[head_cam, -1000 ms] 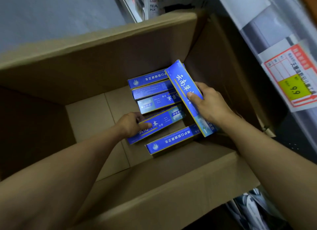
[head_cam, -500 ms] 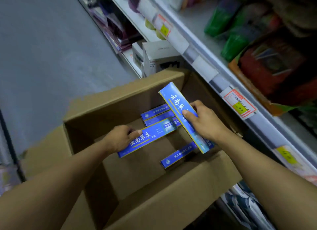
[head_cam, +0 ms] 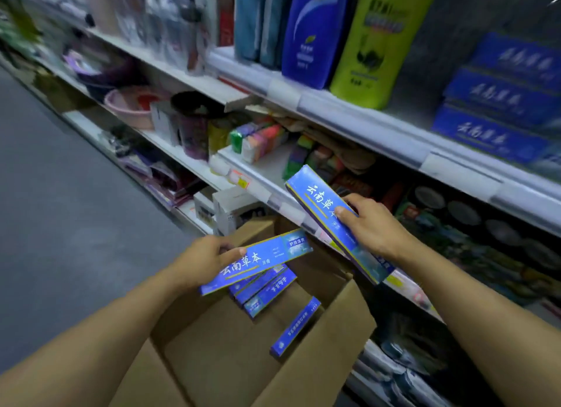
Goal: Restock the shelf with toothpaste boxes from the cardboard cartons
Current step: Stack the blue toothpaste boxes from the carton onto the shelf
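My left hand (head_cam: 206, 255) grips one blue toothpaste box (head_cam: 273, 255) by its near end, held above the open cardboard carton (head_cam: 343, 324). My right hand (head_cam: 373, 224) grips a second blue toothpaste box (head_cam: 312, 194), tilted up toward the shelves. Several more blue boxes (head_cam: 267, 291) lie inside the carton, one (head_cam: 296, 326) apart near its right wall. A stack of matching blue toothpaste boxes (head_cam: 498, 103) sits on the upper shelf (head_cam: 394, 130) at the far right.
A blue bottle (head_cam: 315, 33) and a green bottle (head_cam: 373, 42) stand on the upper shelf left of the stack. The middle shelf (head_cam: 261, 176) holds coloured sponges (head_cam: 261, 136) and cups. White small boxes (head_cam: 230, 206) stand behind the carton. Grey floor (head_cam: 60, 224) stretches left.
Both hands have lifted their boxes up out of the carton. My view has swung upward from the carton to the shelves.
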Action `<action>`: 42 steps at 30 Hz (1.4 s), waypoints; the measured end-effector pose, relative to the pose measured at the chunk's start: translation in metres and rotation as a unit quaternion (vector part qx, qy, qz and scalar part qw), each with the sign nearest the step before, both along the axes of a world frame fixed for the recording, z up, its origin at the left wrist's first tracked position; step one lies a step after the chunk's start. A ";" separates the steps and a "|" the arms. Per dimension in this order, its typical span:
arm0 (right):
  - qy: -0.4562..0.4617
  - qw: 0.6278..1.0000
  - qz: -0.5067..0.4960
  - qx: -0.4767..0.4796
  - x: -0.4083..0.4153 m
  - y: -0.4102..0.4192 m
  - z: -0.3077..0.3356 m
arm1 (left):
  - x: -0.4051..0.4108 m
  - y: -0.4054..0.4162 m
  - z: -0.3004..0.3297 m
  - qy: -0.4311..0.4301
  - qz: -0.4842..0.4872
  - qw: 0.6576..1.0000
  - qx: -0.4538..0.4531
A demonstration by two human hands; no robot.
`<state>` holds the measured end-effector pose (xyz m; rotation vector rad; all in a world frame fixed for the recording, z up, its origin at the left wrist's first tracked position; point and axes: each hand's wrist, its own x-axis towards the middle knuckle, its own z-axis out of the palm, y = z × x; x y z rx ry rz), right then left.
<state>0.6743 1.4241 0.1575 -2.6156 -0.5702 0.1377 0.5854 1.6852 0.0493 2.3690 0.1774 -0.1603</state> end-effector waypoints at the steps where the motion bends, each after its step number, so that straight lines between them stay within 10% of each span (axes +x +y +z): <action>1: -0.012 1.000 -0.007 -0.005 -0.004 -0.006 0.014 | 0.003 -0.003 0.015 -0.014 -0.007 1.000 0.004; 19: -0.141 0.973 -0.160 -0.089 0.018 -0.147 0.183 | 0.087 -0.092 0.186 -0.150 -0.158 0.975 0.038; 42: -0.218 0.953 -0.124 -0.173 0.135 -0.179 0.166 | 0.161 -0.128 0.259 -0.182 -0.146 0.972 0.041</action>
